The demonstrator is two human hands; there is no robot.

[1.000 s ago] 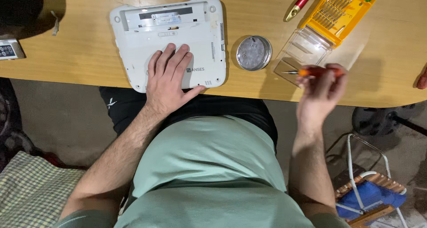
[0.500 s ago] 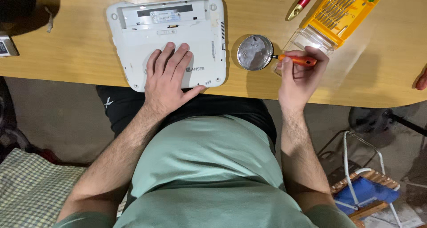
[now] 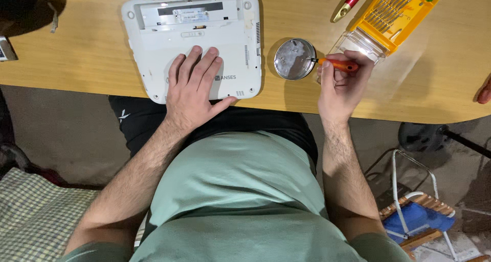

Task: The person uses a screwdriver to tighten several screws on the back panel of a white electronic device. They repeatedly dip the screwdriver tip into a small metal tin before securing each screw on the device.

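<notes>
- The left hand (image 3: pixel 197 88) lay open and flat on the upturned white laptop (image 3: pixel 193 39), which sat at the near edge of the desk (image 3: pixel 92 47).
- The right hand (image 3: pixel 341 83) gripped a small orange screwdriver (image 3: pixel 337 64), its tip at the rim of the round metal dish (image 3: pixel 295 59) just beside the laptop.
- Judged from this, the tip was best kept low over the dish, the palm steadying the case.

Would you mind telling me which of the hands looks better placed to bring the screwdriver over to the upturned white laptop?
Probably the right hand: it already grips the orange screwdriver, its tip at the round metal dish beside the white laptop. The left hand lies flat on the laptop, steadying it.
</notes>
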